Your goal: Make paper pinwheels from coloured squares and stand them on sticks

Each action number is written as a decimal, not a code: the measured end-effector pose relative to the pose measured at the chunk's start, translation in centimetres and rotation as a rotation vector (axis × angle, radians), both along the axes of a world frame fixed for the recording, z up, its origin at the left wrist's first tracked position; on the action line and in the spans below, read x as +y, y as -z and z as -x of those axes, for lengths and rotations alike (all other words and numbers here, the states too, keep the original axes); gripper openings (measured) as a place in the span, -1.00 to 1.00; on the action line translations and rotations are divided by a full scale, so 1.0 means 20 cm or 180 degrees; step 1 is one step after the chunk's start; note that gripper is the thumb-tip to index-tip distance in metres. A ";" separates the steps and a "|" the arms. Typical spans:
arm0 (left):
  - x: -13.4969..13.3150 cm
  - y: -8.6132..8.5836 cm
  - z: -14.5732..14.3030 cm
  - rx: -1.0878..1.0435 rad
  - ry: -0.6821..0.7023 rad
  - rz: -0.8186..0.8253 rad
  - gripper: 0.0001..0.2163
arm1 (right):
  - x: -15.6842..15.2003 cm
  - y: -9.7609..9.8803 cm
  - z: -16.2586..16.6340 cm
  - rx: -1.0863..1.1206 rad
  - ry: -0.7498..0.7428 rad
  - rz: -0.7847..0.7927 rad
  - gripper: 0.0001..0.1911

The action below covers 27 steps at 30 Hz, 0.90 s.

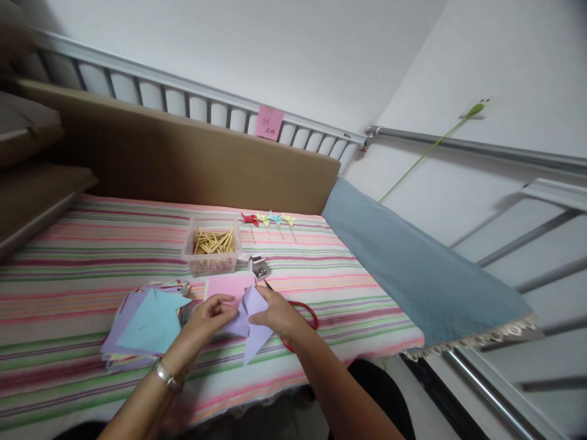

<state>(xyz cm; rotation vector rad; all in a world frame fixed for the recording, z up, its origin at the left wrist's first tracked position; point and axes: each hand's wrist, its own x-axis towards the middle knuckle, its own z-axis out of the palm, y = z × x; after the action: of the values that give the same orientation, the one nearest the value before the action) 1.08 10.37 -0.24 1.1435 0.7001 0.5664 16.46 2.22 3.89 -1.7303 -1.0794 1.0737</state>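
A purple paper square (pixel 260 335), cut and partly folded into pinwheel flaps, is between my hands above the striped cloth. My right hand (pixel 277 313) grips its right side, thumb across the front. My left hand (pixel 211 315) has curled fingers at the paper's left flap; whether they pinch it firmly is hard to see. Behind the paper lies a pink paper sheet (pixel 224 285). Red-handled scissors (pixel 315 318) lie partly hidden under my right wrist. Left of my left hand is a stack of coloured paper squares (pixel 151 324), a light blue cut one on top.
A clear plastic box (pixel 213 266) of wooden sticks stands behind the pink sheet. Beside it is a small open box (pixel 260 269) of metal pins. Several finished pinwheels (pixel 275 218) lie farther back. A cardboard panel (pixel 206 171) borders the far side.
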 end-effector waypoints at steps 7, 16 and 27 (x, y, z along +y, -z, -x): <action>-0.11 -0.05 -0.03 -0.0536 0.0103 0.0866 -0.79 | 0.01 0.06 0.06 0.0741 0.1045 -0.0668 -0.52; -0.13 -0.02 -0.05 -0.0794 -0.0367 0.1083 -0.80 | 0.03 0.06 0.21 0.0929 0.1157 -0.1096 -0.48; -0.05 -0.05 0.00 -0.0454 -0.0638 0.1056 -0.84 | -0.05 0.12 0.15 -0.0254 0.0895 -0.1110 -0.53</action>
<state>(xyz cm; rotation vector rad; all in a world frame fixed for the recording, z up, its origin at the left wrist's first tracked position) 1.10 9.41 0.78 0.7222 0.7573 0.6659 13.43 1.18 1.54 -1.5921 -0.9699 0.6067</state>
